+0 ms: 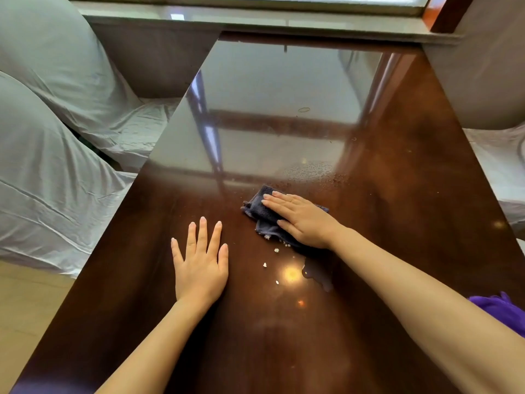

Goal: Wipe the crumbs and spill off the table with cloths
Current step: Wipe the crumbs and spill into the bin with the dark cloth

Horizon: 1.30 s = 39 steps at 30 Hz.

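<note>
A glossy dark brown table (397, 194) fills the view. My right hand (301, 218) lies flat on a folded dark blue-grey cloth (260, 209), pressing it onto the table near the middle. Small white crumbs (276, 250) lie scattered just below the cloth. A clear puddle of spill (316, 273) sits under my right forearm, and fine droplets (315, 170) speckle the surface beyond the cloth. My left hand (200, 258) rests flat on the table to the left of the cloth, fingers spread, holding nothing.
Seats draped in white sheets (56, 132) stand along the table's left side, and another covered seat (494, 81) stands at the right. A purple cloth (502, 309) shows at the right edge. A window sill (255, 21) runs past the far end.
</note>
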Motion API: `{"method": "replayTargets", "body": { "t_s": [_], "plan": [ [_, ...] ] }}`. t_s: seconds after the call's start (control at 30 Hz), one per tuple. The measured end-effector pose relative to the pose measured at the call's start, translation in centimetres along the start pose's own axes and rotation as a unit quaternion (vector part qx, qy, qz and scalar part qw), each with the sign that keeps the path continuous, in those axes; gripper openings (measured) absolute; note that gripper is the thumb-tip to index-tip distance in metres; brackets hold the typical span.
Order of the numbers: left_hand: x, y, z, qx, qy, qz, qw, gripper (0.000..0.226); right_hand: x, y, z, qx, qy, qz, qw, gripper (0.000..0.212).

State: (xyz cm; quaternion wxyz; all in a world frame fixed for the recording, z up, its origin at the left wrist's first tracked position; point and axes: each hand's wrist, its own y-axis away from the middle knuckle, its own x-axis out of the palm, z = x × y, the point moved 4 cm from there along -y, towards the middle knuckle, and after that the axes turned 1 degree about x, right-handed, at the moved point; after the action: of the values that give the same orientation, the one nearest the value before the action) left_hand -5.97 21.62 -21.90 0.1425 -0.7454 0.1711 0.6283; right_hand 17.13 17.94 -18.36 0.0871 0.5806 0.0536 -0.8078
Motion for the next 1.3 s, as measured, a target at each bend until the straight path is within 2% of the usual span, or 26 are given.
{"method": "replayTargets", "body": {
  "t_s": [0.33,0.53,0.73,0.87,1.07,1.3],
  "plan": [
    [-0.9,1.1,0.4,0.034,0.018,0.027,0.999,0.052,2.4,5.3,6.4,-0.052,0.001,0.004,0.999,0.051],
    [-1.3,5.6,1.3,0.014,0.015,0.012,1.0,0.052,4.0,9.8,10.7,-0.075,-0.001,0.029,0.997,0.054],
    [-1.3,7.9,0.4,0.009,0.006,0.009,1.0,0.067,5.1,13.7,14.1,-0.088,-0.014,0.016,0.996,0.052],
    [-1.3,8.0,0.3,0.006,-0.009,0.004,1.0,0.066,4.9,14.7,15.0,-0.077,-0.068,-0.03,0.994,0.046],
    [-1.1,7.9,0.5,0.002,0.001,-0.003,1.0,0.053,3.2,15.3,14.6,-0.064,-0.087,-0.178,0.978,0.033],
    [-0.7,7.9,0.8,0.001,0.01,-0.005,1.0,0.053,-1.9,16.3,8.7,0.058,-0.102,-0.314,0.942,0.036]
  ]
}}
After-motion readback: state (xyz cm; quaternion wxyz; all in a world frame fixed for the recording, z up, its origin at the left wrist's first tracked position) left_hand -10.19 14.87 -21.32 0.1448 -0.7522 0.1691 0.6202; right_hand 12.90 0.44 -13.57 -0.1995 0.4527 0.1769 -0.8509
